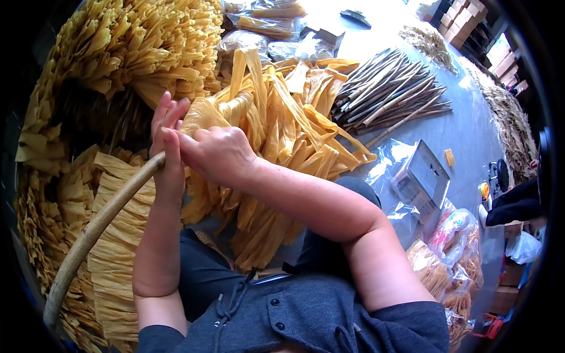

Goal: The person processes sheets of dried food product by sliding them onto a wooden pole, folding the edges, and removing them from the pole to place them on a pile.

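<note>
A long, bent wooden stick [106, 209] runs from the lower left up to my hands. My left hand [170, 128] is raised at its upper end, fingers extended and thumb across the stick; how firmly it grips is unclear. Curled beside the left thumb, my right hand [216, 152] is closed at the edge of a folded yellow sheet [205, 114], apparently dried tofu skin. Its fingertips are partly hidden, as is the stick past the left thumb. Beyond the right hand, loose folded tofu skin strips [282, 132] lie in a heap.
Tall stacks of tofu skin [145, 44] and a flat layered row [117, 247] flank my left side. Thin sticks [393, 90] lie bundled on the floor [459, 114]. To the right are a scale [421, 181], filled plastic bags [454, 247] and another person's legs [514, 205].
</note>
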A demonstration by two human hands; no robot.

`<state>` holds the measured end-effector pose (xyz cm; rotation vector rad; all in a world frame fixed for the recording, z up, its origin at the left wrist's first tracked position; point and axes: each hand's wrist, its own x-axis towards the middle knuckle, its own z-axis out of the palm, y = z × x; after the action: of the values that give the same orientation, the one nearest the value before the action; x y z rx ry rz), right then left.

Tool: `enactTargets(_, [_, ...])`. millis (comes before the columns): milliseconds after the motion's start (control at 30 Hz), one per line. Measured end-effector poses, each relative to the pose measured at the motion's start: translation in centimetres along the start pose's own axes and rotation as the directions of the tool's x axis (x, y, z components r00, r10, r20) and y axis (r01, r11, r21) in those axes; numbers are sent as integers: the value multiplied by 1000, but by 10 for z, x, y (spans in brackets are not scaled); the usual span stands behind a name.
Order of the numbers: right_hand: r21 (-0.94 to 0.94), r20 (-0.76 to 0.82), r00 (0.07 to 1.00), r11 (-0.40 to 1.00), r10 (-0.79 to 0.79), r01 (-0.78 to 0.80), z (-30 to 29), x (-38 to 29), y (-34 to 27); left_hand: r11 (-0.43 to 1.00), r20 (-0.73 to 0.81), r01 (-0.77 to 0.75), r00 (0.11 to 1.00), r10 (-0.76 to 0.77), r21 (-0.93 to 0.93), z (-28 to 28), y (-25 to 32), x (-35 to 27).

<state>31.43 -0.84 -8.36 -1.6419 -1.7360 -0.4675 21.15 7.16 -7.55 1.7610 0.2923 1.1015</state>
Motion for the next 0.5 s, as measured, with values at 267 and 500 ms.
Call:
enactTargets(267, [-146,-107,994,988,34,-49,17,10,33,890,-97,-126,991,93,-438,-11,29,9])
enactTargets(500, [-177,-21,989,973,147,-149,12,3,72,915,-155,-222,972,179,-336,-49,115,-17])
